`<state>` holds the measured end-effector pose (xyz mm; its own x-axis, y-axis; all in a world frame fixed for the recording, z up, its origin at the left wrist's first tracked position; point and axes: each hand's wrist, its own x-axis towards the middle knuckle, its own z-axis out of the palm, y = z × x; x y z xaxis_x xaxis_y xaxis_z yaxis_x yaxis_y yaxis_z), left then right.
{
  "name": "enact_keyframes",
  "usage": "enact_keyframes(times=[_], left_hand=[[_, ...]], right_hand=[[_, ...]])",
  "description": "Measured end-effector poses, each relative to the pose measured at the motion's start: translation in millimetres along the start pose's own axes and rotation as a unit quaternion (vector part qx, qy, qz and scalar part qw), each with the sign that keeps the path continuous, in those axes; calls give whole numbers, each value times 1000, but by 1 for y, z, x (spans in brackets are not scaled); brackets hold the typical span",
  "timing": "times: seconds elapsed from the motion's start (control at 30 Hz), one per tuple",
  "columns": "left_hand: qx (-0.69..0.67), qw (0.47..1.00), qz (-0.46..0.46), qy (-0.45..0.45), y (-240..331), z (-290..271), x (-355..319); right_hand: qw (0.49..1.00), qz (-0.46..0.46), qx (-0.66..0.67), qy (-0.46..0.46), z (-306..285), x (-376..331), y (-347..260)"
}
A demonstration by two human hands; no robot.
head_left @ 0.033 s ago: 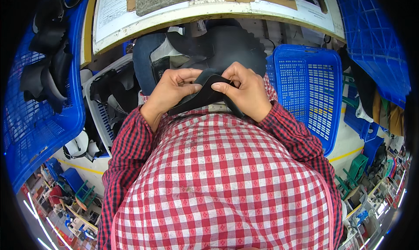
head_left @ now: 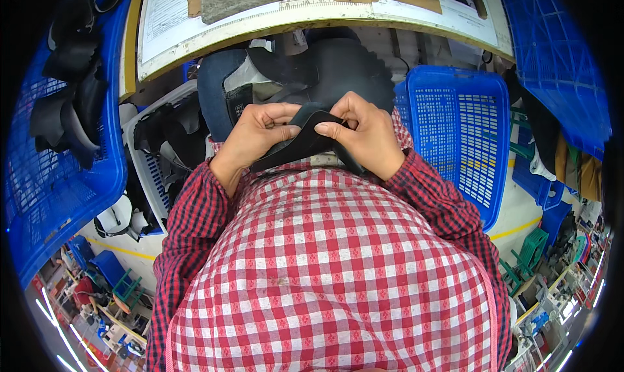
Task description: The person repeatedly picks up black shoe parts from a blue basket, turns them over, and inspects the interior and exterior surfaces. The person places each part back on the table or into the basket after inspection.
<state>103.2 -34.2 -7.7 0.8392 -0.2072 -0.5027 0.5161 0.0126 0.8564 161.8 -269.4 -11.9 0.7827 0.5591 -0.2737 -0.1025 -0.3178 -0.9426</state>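
Observation:
Close in front of my chest, both hands grip one flat black piece of soft material (head_left: 294, 146). My left hand (head_left: 255, 139) pinches its left part, thumb on top. On the right, my right hand (head_left: 369, 135) has its fingers curled over the upper edge. The piece's lower end runs behind my right hand and is partly hidden. Red-and-white checked sleeves cover both forearms.
A blue plastic crate (head_left: 455, 122) stands to the right. Another blue crate (head_left: 55, 183) on the left holds black cut pieces. A white basket (head_left: 138, 177) with dark pieces sits beside my left arm. The workbench edge (head_left: 312, 16) runs across the top, with a dark pile (head_left: 341, 63) under it.

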Motion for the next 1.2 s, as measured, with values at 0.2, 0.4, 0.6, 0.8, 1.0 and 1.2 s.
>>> enact_keyframes(times=[0.2, 0.4, 0.6, 0.8, 1.0, 1.2], left_hand=[[-31, 999, 34, -27, -18, 0, 1], [-11, 997, 63, -40, -12, 2, 2], [-16, 997, 60, -35, -12, 4, 0], [-7, 997, 65, -39, -18, 0, 1], [-92, 995, 1, -44, -14, -6, 5], [-14, 1000, -8, 2, -5, 4, 15]], right_hand=[[991, 60, 116, -39, -4, 5, 10], [997, 31, 72, -20, -1, 3, 18], [996, 32, 77, -38, -4, 5, 18], [994, 49, 88, -41, -2, 5, 14], [993, 55, 94, -34, -1, 7, 17], [983, 100, 133, -74, -3, 6, 25]])
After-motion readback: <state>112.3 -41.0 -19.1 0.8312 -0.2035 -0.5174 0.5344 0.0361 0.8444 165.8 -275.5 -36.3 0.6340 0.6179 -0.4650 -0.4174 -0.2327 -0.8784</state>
